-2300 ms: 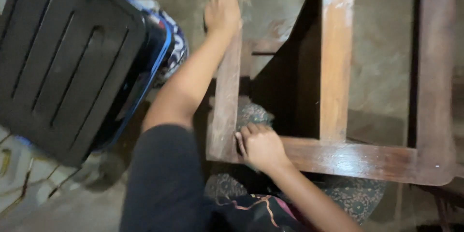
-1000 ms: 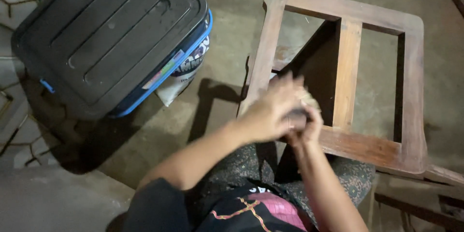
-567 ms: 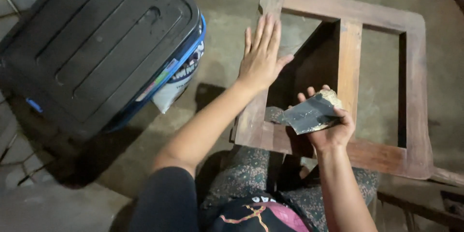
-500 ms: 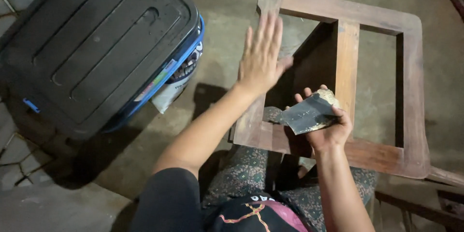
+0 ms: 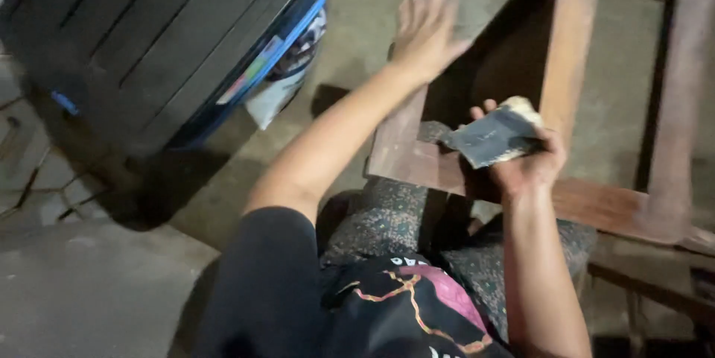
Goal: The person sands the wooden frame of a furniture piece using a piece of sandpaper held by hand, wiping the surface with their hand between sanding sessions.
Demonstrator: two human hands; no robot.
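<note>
Wooden frame (image 5: 417, 157) – left hand (image 5: 426, 34) flat; right hand (image 5: 530, 166) grips sandpaper (image 5: 488, 138)

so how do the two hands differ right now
The left hand lies open and flat on the wooden frame, holding nothing; the right hand is closed on a dark piece of sandpaper. The left arm reaches far out, the right stays nearer the body. Both are bare.

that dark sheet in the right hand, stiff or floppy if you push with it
Likely floppy: the sandpaper sheet looks thin and its free corner sticks out unsupported. It probably takes pressure only because the right hand wraps it over a pale block. It is probably very light.
</note>
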